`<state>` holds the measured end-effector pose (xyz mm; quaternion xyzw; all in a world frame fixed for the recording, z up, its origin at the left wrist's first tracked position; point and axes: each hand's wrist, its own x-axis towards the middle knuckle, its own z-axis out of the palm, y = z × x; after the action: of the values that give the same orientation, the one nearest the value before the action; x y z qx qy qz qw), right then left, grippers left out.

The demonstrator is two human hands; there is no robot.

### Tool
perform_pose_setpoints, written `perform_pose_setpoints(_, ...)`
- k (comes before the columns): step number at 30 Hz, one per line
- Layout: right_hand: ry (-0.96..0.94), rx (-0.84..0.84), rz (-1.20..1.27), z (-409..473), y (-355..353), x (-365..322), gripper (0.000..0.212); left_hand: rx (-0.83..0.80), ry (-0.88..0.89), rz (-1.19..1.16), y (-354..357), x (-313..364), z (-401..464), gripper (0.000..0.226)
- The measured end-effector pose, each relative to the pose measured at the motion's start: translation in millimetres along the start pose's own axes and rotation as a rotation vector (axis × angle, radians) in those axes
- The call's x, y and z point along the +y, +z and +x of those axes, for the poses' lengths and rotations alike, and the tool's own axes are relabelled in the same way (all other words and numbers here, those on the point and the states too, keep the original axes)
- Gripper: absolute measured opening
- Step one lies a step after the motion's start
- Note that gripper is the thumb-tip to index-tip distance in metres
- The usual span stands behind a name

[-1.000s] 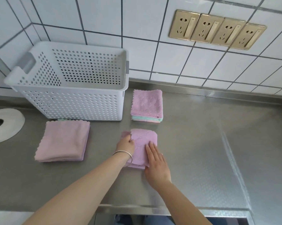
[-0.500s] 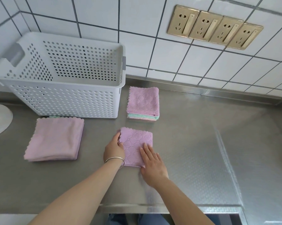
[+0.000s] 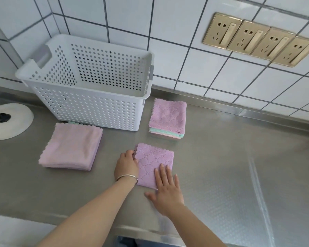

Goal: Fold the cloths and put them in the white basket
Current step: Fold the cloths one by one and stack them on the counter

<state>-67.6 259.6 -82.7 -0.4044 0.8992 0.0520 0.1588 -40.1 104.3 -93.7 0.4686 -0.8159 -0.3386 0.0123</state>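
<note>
Far left on the steel worktop point(image 3: 221, 166) sits a white round disc point(image 3: 9, 122) with a dark spot in it. Next right, a stack of larger pink cloths point(image 3: 70, 147), flat, a mint edge peeking out at its back, just in front of the white basket point(image 3: 89, 107). Basket stands upright against the tiled wall point(image 3: 185, 59), perforated sides, grey handles; I see no cloth through its open top.

My left hand point(image 3: 127, 164), bracelet point(image 3: 127, 178) on the wrist, is at the left edge of the folded pink cloth point(image 3: 154, 162); fingers curled at that edge, seem to pinch it, tips partly hidden. The cloth lies flat on the worktop, in front of the basket's right corner, well apart from it.

My right hand point(image 3: 166, 189) lies flat, fingers straight and spread, pressing the cloth's near right corner, thumb on the bare steel.

Behind the cloth, beside the basket's right end, a small stack of folded cloths point(image 3: 168, 118): pink on top, mint and pale pink layers under.

Upper right on the wall, four gold sockets point(image 3: 258, 39) in a row.
</note>
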Motion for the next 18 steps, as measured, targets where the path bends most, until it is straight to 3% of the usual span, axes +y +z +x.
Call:
perform_pose_setpoints(3, 0.106, 0.075, 0.207, -0.9, -6.2, 4.4, 0.069, 0.047, -0.107, -0.009, -0.9, 2.2, -6.6, 0.034)
perform_pose_setpoints(6, 0.263, 0.247, 0.666, 1.8, -12.6, 16.6, 0.052, 0.054, -0.187, 0.039, -1.1, 6.7, -17.4, 0.044)
perform_pose_setpoints(9, 0.536, 0.112, 0.988, 14.0, -22.8, 24.9, 0.056, 0.037, -0.210, 0.118, 0.2, 8.8, -20.8, 0.039)
perform_pose_setpoints(11, 0.592, 0.041, 1.063, 23.4, -22.8, 30.3, 0.052, 0.015, -0.226, 0.144, 0.8, 10.1, -21.0, 0.035)
perform_pose_setpoints(15, 0.605, -0.103, 1.048, 34.4, -25.3, 37.1, 0.024, -0.021, -0.197, 0.047, -0.7, 14.3, -23.5, 0.029)
perform_pose_setpoints(18, 0.566, -0.101, 1.122, 33.1, -28.7, 30.7, 0.015, -0.038, -0.140, -0.024, -7.0, 15.8, -29.0, 0.026)
